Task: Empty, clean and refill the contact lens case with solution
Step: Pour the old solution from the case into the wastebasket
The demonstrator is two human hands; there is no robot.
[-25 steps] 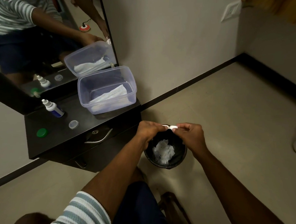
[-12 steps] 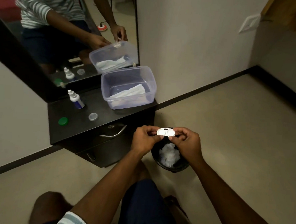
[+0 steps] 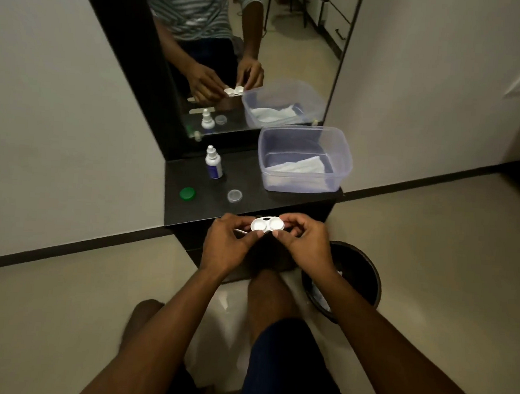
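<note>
While both hands pinch the white lens case (image 3: 266,225) at its ends, I see it held level just above the front edge of the black shelf (image 3: 191,211); the left hand (image 3: 228,246) grips the left well, the right hand (image 3: 303,245) the right, and both wells face up, uncapped. I cannot tell whether liquid is in them. On the shelf, a clear tub (image 3: 340,159) holds folded white tissue (image 3: 300,168). A solution bottle (image 3: 214,163) stands upright left of it, with a green cap (image 3: 187,193) and a clear cap (image 3: 234,196) lying nearer me. A black bin (image 3: 366,273) on the pale floor sits right of my knee, white scraps inside. A mirror (image 3: 292,46) rises behind the shelf against the wall.
</note>
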